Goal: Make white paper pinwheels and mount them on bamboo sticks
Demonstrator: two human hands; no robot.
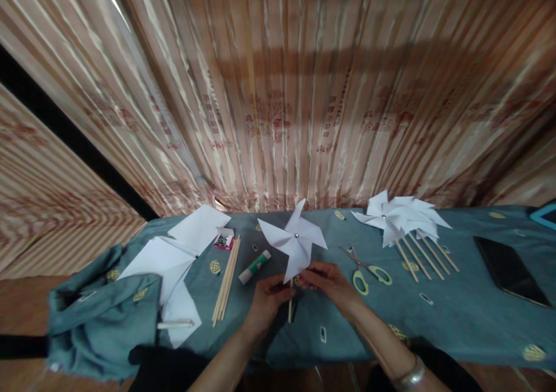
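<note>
A white paper pinwheel (296, 237) with a silver pin at its centre stands over the middle of the cloth, its wooden stick (290, 310) pointing down toward me. My left hand (270, 300) is closed, thumb and fingers pinching the stick just under the blades. From the other side, my right hand (332, 285) has its bent fingertips together at the lower blade, partly behind the paper. Left of the hands lies a glue stick (254, 266). Green-handled scissors (366, 269) lie spread on the right.
Wooden sticks (226, 282) lie beside a small red box of pins (224, 238). Further left are white paper sheets (174, 264) and a white pen (175, 324). Several pinwheels (403, 217) overlap at back right, near a black phone (511, 270). A curtain (278, 91) hangs behind.
</note>
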